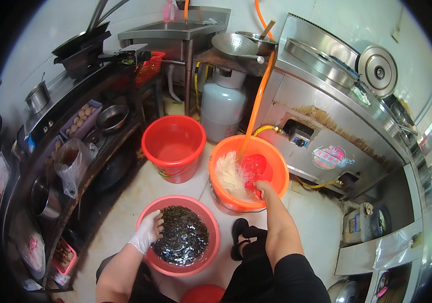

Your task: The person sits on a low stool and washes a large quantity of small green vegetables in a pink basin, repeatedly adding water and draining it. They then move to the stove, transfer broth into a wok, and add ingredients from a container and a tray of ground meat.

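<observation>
My left hand (149, 228), in a thin white glove, is at the left side of a pink plastic basin (214, 248), with its fingers loosely bent and nothing visible in them. Dark, fine food pieces (183, 233), too small to identify, lie in water inside the basin. Bare, my right hand (264, 189) grips the handle of a red plastic ladle (258, 168) in an orange bucket (282, 163). Pale noodle-like strands (229, 175) fill the bucket's left side, beside the ladle. From above, an orange hose (258, 102) runs down into the bucket.
A red bucket (173, 172) stands beyond the basin, near a gas cylinder (223, 98). At left, a shelf holds a crate of eggs (83, 118) and a metal bowl (112, 118). A stainless steel stove (325, 125) lines the right. Below the basin, a red object (203, 294) partly shows.
</observation>
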Demonstrator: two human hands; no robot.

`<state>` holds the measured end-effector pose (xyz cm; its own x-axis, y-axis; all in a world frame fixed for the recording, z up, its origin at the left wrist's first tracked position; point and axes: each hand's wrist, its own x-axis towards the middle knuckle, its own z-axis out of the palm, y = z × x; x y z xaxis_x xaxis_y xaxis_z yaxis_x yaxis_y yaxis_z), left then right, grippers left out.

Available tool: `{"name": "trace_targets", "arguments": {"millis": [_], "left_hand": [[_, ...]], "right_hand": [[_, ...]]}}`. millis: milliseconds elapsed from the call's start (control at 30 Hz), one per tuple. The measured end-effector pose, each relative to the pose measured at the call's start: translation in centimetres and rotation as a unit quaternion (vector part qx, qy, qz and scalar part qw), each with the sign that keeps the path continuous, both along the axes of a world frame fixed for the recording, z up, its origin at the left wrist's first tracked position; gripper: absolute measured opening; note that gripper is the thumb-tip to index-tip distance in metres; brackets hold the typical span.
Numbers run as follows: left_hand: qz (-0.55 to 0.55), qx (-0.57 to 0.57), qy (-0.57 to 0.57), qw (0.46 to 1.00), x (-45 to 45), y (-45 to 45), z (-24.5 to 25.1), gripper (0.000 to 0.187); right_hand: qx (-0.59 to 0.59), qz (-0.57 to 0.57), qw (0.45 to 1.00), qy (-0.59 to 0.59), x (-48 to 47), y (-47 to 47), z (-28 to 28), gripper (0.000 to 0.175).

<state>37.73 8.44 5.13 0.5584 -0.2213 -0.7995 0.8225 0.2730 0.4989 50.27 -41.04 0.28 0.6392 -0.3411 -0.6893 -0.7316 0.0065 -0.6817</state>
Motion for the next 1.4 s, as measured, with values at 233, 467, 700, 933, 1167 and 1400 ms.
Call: {"name": "trace_targets", "arguments": {"millis": [233, 467, 700, 933, 1167, 1400], "left_hand": [[0.023, -0.035, -0.018, 0.999, 0.1, 0.1, 0.0, 0.077], [0.068, -0.05, -0.008, 0.996, -0.7, -0.6, -1.2, 0.071], [0.187, -0.059, 0.062, 0.979, -0.8, -3.0, -6.7, 0.04], [0.131, -0.063, 0.099, 0.984, -0.2, -4.9, -9.7, 0.037], [0.222, -0.229, 0.053, 0.946, 0.0, -4.6, -5.3, 0.046], [0.15, -0.365, -0.027, 0.919, -0.4, -3.5, -1.8, 0.054]], "right_hand": [[0.367, -0.176, 0.913, 0.038, -3.5, 0.7, 5.1, 0.014], [0.347, -0.02, 0.938, -0.002, -9.6, 3.1, 13.7, 0.016], [0.265, 0.101, 0.954, -0.1, -15.8, 9.5, 19.2, 0.014], [0.214, 0.22, 0.95, -0.065, -18.7, 15.7, 18.1, 0.019], [0.139, 0.274, 0.951, -0.026, -19.2, 19.0, 16.0, 0.023], [0.109, 0.32, 0.939, -0.066, -18.7, 20.5, 16.1, 0.019]]}}
